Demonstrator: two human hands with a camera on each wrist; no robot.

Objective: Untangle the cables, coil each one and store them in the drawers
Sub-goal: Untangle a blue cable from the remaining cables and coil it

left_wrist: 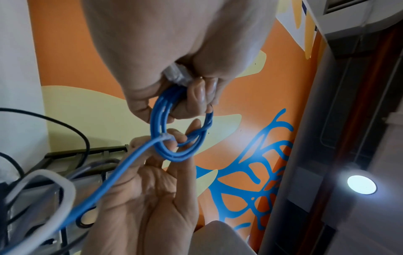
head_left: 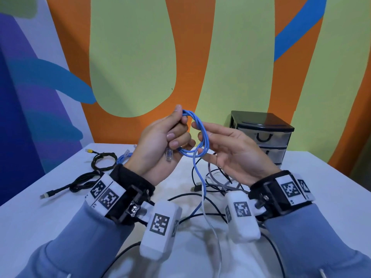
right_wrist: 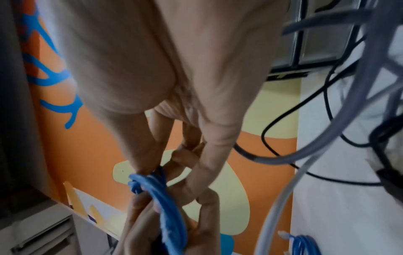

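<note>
White table [head_left: 321, 197] — tangled cables [head_left: 214, 183], colourful mural wall [head_left: 132, 57]

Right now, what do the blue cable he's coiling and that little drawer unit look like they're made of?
Blue cable: smooth rubbery plastic jacket, slight sheen, bends into tight loops; its plug looks like clear hard plastic. Drawer unit: glossy black plastic frame reflecting the wall, translucent grey drawer fronts, probably plastic too.

Bright even light, a glaring ceiling lamp [left_wrist: 361, 184], blurred wrist views, bowed edges.
</note>
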